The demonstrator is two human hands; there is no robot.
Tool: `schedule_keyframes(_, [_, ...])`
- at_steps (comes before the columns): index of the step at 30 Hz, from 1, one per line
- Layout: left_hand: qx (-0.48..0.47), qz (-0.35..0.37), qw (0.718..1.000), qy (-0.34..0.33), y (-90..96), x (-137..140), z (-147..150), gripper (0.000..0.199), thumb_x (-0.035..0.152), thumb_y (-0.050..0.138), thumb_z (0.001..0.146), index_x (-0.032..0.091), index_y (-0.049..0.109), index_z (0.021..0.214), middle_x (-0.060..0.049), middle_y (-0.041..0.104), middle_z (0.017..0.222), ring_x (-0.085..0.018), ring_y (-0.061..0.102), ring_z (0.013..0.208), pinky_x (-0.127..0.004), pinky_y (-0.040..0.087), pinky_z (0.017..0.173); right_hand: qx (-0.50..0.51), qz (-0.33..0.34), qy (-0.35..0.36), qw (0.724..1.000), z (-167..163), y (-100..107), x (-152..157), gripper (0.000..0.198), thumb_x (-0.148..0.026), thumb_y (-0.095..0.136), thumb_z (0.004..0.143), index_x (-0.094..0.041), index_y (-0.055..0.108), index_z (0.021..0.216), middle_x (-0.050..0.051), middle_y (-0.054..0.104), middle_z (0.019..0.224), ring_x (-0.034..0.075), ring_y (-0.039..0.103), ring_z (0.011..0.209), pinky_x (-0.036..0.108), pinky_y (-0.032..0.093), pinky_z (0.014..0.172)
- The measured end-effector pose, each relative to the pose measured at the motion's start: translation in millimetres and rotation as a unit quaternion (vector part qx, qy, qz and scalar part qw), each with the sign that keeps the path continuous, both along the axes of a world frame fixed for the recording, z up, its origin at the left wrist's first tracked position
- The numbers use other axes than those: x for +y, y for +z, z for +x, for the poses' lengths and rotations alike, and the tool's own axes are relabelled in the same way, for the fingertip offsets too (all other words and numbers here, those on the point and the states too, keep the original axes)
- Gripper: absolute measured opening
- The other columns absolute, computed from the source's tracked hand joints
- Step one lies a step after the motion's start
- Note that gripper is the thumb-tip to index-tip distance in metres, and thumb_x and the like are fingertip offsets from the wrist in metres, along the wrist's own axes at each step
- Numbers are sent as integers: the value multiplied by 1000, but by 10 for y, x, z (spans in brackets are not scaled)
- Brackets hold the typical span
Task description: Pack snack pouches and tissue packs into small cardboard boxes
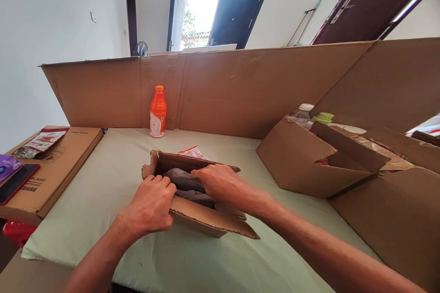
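A small open cardboard box (197,208) stands in the middle of the green-covered table. Inside it lie dark grey, soft-looking items (184,179) with rounded edges; their exact kind I cannot make out. My left hand (153,201) is closed over the box's near left edge, its fingertips curled inside beside the dark items. Reaching into the box from the right, my right hand (220,183) has its fingers closed against the upper dark grey item. Its fingertips are partly hidden. A red and white packet (193,152) shows just behind the box.
An orange bottle (158,112) stands by the cardboard wall (220,87) at the back. Open cardboard boxes (305,160) line the right side, with a clear white-capped bottle (305,112) behind. On the left, a flat carton (65,160) carries a phone (20,183) and packets.
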State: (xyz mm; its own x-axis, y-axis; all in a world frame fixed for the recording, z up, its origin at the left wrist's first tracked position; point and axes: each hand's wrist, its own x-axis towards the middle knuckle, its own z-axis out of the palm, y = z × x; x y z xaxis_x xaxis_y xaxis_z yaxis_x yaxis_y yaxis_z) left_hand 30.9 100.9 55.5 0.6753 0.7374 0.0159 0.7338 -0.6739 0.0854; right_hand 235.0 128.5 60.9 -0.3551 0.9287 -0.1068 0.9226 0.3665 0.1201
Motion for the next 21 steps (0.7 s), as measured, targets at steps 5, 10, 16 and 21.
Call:
schedule_keyframes(5, [1,-1,1000,6,-106,-84,-43,25,4,61,66,19,56,85,-13,70,95,-32,66,91,-45,52,83,-21,-33,41,998,-82,-74,141,35,1,51,82,-13,79,97,16,78,94,28,73,86,30,42,67])
schedule_keyframes(10, [-17,5,1000,15,-162,-97,-42,30,1,60,62,21,51,82,-9,69,91,-29,65,87,-43,51,82,-21,-67,75,995,-203,-187,231,36,1,50,82,-9,80,98,20,78,98,29,74,90,30,44,68])
schedule_keyframes(16, [-27,7,999,21,-176,-90,-44,28,2,61,63,20,53,83,-11,69,92,-31,64,89,-44,51,83,5,-121,115,986,-189,-136,209,35,-1,51,76,-14,81,90,14,79,92,22,71,76,27,35,58])
schedule_keyframes(21, [-42,7,999,15,-244,-88,-55,30,1,61,63,19,55,86,-11,68,94,-30,62,90,-45,51,87,36,-156,133,978,-121,-134,242,34,-1,50,71,-15,79,81,11,79,87,16,61,64,27,28,54])
